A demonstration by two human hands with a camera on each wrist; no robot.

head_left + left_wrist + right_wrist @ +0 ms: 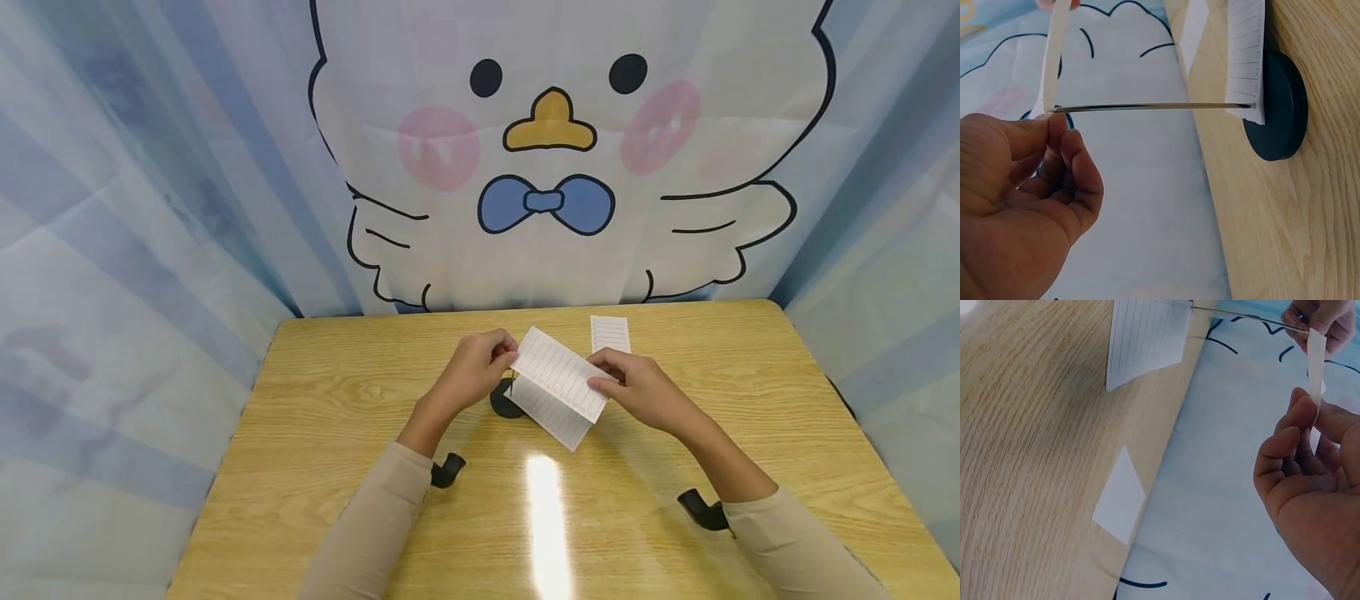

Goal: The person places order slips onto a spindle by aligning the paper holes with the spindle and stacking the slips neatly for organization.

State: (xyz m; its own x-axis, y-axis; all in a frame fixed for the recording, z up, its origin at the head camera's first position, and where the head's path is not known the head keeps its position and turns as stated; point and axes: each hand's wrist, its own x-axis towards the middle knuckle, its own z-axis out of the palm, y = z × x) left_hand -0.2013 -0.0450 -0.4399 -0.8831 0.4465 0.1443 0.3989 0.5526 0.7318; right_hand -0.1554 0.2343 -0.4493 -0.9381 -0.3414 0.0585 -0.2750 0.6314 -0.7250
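Note:
A paper spike stands on the table, with a round black base (1288, 106) and a thin upright metal needle (1147, 107). Low on the needle, close to the base, sit lined paper slips (555, 421); how many cannot be told. Above them another lined slip (558, 367) is stretched between both hands. My left hand (472, 362) pinches its left end between thumb and index finger, right by the needle's tip. At the opposite end my right hand (637, 385) pinches the paper. The tip meets or nearly meets the held slip; whether it pierces it is unclear.
One more lined slip (611, 332) lies flat near the table's back edge, behind the right hand. The wooden table (322, 400) ends at a printed curtain (540, 267). Black curved pieces (447, 471) show beside both forearms.

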